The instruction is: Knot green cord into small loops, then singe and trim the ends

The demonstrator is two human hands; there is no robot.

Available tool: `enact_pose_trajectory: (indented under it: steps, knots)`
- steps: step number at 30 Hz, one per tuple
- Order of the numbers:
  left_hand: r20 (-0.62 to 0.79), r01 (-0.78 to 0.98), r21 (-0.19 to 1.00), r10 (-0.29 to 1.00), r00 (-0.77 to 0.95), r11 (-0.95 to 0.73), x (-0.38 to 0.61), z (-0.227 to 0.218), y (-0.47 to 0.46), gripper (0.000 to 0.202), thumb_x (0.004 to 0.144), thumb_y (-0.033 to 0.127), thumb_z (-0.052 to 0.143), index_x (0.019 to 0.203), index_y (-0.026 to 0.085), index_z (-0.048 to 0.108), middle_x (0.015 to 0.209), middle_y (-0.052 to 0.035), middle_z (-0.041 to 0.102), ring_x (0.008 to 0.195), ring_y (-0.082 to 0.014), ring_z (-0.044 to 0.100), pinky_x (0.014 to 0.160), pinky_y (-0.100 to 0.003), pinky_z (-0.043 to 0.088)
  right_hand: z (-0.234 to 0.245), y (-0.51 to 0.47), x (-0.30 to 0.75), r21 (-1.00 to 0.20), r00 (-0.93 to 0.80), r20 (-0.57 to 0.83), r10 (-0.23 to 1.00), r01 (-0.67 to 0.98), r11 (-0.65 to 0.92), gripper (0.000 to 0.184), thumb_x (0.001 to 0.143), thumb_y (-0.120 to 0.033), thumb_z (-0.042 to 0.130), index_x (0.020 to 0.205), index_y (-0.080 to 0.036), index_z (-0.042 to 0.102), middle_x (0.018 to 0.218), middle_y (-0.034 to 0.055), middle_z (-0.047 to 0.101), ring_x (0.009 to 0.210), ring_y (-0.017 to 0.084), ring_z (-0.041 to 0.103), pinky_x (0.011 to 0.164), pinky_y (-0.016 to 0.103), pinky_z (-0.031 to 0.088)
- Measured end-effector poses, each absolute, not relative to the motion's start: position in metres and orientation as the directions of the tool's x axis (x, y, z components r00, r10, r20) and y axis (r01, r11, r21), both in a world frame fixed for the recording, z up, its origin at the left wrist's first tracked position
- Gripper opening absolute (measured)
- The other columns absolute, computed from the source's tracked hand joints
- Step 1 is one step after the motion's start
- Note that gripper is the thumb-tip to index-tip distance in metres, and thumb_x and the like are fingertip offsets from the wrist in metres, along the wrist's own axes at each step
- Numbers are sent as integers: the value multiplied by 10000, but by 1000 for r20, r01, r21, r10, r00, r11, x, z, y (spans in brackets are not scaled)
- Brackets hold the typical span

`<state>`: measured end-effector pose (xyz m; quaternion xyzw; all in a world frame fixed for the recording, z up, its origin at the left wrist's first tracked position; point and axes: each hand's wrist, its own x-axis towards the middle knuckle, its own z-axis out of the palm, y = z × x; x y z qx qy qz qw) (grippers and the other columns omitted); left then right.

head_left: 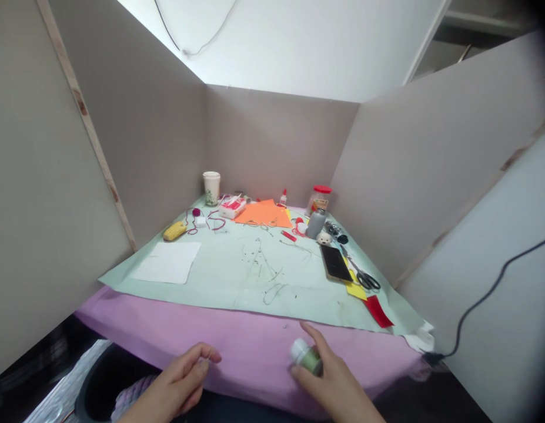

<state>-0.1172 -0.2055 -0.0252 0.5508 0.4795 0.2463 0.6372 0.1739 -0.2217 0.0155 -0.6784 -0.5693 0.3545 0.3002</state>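
My right hand (331, 373) is wrapped around a small bottle (311, 357) with a white top and a green body, tilted above the purple cloth at the table's front edge. To its left, my left hand (186, 379) is closed, thumb against curled fingers. A whitish speck shows at its fingertips, too small to make out. Beyond both hands lies a pale green sheet (228, 270), with thin stems and dark bits (261, 264) scattered over its middle.
White paper (169, 262) and a yellow object (174, 231) lie left. A phone (336, 262), black-handled scissors (368, 280) and a red strip (378, 311) lie right. Farther back are a cup (211, 188), orange sheets (263, 214), a grey bottle (316, 223) and a red-lidded jar (318, 201). Panels enclose the table.
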Motion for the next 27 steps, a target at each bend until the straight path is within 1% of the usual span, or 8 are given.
enact_pose_trajectory:
  steps: [3, 7, 11, 15, 19, 22, 24, 27]
  knots:
    - [-372, 242, 925, 825, 424, 293, -121, -14, -211, 454, 834, 659, 360, 911, 215, 411, 431, 110, 381, 381, -69, 177, 409, -217, 91, 17, -232, 170, -789, -7, -146, 989, 604, -112, 670, 679, -232, 559, 1339, -182, 449, 707, -10, 620, 676, 191, 591, 670, 275, 452]
    - [-370, 247, 924, 837, 403, 290, -125, -2, -212, 452, 807, 649, 437, 755, 203, 389, 526, 66, 520, 345, -43, 246, 391, -203, 124, 16, -235, 153, -807, -54, -77, 996, 590, -31, 617, 635, -212, 584, 1251, -216, 546, 735, -8, 630, 706, 191, 588, 680, 261, 448]
    - [-236, 278, 951, 901, 365, 136, -131, 7, -211, 443, 761, 593, 568, 690, 162, 494, 640, 14, 551, 554, -96, 447, 531, -207, 318, 21, -228, 128, -831, -108, -31, 994, 555, 34, 604, 590, -183, 627, 1189, -245, 582, 791, -7, 636, 736, 185, 587, 683, 247, 445]
    - [-101, 353, 935, 928, 357, -34, -138, 16, -213, 387, 780, 522, 591, 658, 154, 593, 747, -9, 546, 710, -139, 479, 663, -237, 370, 30, -218, 108, -837, -193, -72, 979, 546, 46, 557, 614, -175, 609, 1166, -233, 568, 824, -3, 641, 714, 166, 584, 672, 241, 445]
    - [-127, 339, 941, 916, 381, -11, -146, 25, -220, 340, 780, 481, 612, 663, 162, 635, 734, -5, 547, 688, -131, 481, 643, -228, 379, 31, -210, 105, -832, -284, -45, 958, 542, 122, 601, 661, -170, 558, 1257, -217, 500, 1077, 57, 640, 939, 200, 598, 853, 301, 438]
    - [-133, 276, 961, 902, 411, 15, -149, 33, -226, 307, 783, 436, 630, 656, 157, 641, 751, -11, 564, 705, -128, 506, 650, -225, 394, 29, -206, 110, -813, -329, 17, 944, 545, 205, 691, 663, -169, 541, 1345, -190, 430, 1350, 100, 488, 1214, 238, 461, 1035, 377, 317]
    - [-168, 244, 967, 895, 412, 69, -147, 38, -229, 294, 789, 428, 625, 689, 153, 654, 720, -9, 579, 644, -111, 505, 587, -211, 388, 30, -205, 114, -805, -324, 26, 946, 554, 212, 680, 660, -166, 529, 1334, -185, 444, 1362, 102, 475, 1239, 243, 438, 1058, 394, 288]
    - [-231, 203, 966, 891, 392, 161, -135, 47, -231, 289, 771, 435, 633, 741, 148, 660, 656, 1, 585, 523, -84, 475, 456, -180, 336, 35, -205, 117, -811, -271, 1, 962, 563, 159, 604, 655, -171, 527, 1258, -202, 493, 1221, 84, 570, 1096, 236, 534, 975, 378, 371]
